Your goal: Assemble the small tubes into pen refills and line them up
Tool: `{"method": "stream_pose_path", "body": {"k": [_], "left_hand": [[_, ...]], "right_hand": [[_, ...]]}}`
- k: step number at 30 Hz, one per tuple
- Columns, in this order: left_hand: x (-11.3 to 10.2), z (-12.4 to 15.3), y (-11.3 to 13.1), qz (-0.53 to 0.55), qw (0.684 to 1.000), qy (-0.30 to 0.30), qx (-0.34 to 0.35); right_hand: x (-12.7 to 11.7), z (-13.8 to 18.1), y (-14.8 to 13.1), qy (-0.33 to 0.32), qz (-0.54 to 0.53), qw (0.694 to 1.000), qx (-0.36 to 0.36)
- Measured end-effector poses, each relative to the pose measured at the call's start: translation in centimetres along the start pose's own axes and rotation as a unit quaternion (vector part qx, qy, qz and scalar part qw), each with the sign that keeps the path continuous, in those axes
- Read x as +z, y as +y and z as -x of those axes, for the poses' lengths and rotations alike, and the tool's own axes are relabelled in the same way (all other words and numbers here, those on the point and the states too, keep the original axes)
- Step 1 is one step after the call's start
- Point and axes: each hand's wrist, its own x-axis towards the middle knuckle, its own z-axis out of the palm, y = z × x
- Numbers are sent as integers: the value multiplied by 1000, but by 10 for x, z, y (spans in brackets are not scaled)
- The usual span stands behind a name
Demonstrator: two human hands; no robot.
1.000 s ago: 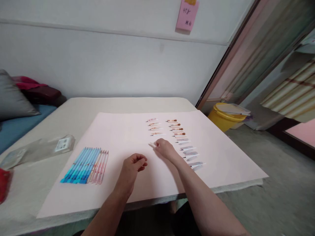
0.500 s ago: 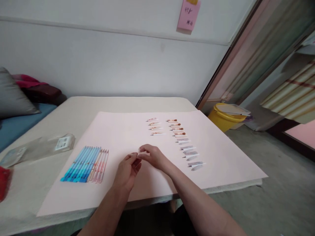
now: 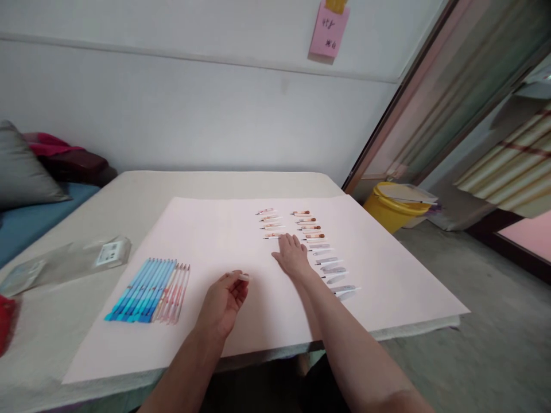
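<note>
My left hand [image 3: 224, 297] hovers over the pale pink sheet [image 3: 215, 241], palm turned up, fingertips pinched on a small white pen part [image 3: 243, 277]. My right hand [image 3: 293, 256] reaches forward with fingers stretched out flat, its tips at the nearest piece of the left column of small pen parts [image 3: 270, 224]. A longer column of pen parts [image 3: 322, 252] runs just right of that hand. A row of blue and pink pens [image 3: 148, 281] lies side by side on the sheet, left of my left hand.
The sheet covers a beige table [image 3: 129, 189]. A clear plastic package [image 3: 64, 261] lies at the table's left. A yellow bucket [image 3: 394, 206] stands on the floor to the right. Cushions [image 3: 26, 166] sit at far left; a pink note [image 3: 328, 28] hangs on the wall.
My hands met near the sheet's middle and a small white part passed to my left hand. My right hand then moved forward, open, to the left column.
</note>
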Motion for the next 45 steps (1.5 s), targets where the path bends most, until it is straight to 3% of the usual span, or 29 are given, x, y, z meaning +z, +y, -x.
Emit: {"method": "stream_pose_path", "body": {"k": [6, 10, 18, 24, 27, 32, 45], "left_hand": [[2, 2, 1, -5, 1000, -1, -7], [2, 3, 1, -2, 1000, -5, -7], [0, 2, 3, 2, 1000, -3, -4], [-4, -3, 10, 32, 999, 6, 5], [-7, -5, 20, 57, 998, 15, 13], [-13, -8, 35, 92, 994, 33, 42], [-9, -4, 38, 73, 994, 33, 69]], "right_hand": [[-7, -1, 1, 31, 8, 999, -20], [-17, -3, 1, 87, 20, 996, 28], [-18, 4, 6, 8, 19, 1000, -20], [-37, 13, -15, -3, 5, 998, -63], [-56, 29, -36, -4, -70, 991, -117], [-74, 62, -65, 5, -212, 950, -230], [-75, 71, -70, -4, -226, 943, -242]]}}
